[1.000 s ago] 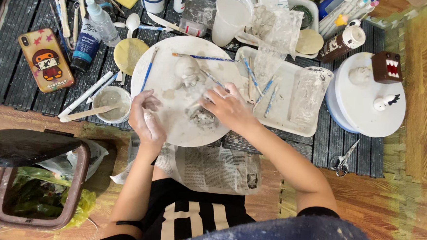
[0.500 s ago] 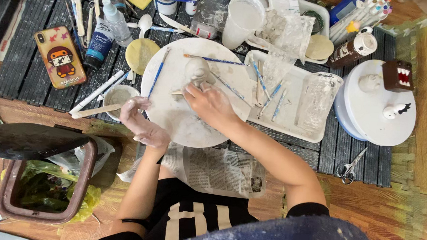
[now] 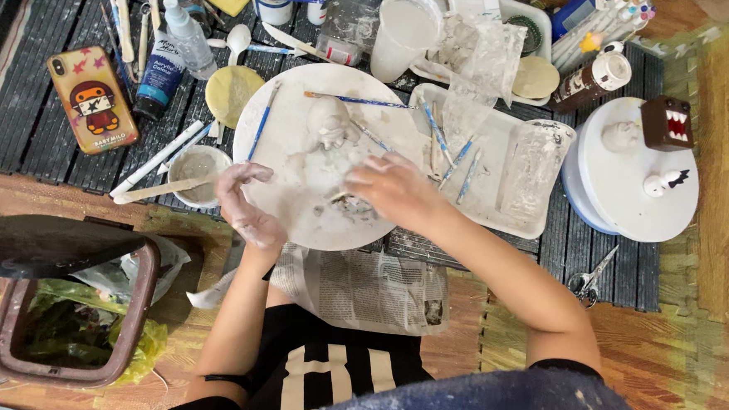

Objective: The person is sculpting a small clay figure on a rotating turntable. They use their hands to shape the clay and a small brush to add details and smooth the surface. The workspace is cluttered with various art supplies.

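Note:
A round white board [image 3: 293,135] smeared with clay lies on the dark slatted mat. A small pale clay figure [image 3: 331,120] stands on its far half. My right hand [image 3: 394,190] rests on the board's near right part, fingers bent over grey clay bits [image 3: 356,209]; the back of the hand hides whether it grips them. My left hand [image 3: 244,203], coated in clay, hovers at the board's near left edge with its fingers loosely curled and apart, holding nothing. A blue-handled tool [image 3: 261,120] lies on the board's left side.
A small bowl [image 3: 196,171] with a stick is left of the board. A white tray [image 3: 500,154] with tools and plastic sits to the right, then a white turntable [image 3: 632,182] with small figures. Also here: scissors [image 3: 587,279], a phone [image 3: 91,99], a bin [image 3: 68,314], newspaper [image 3: 360,288].
My right hand moved up across the board, then came back toward its near right part. My left hand stayed by the board's left edge, fingers curling slightly.

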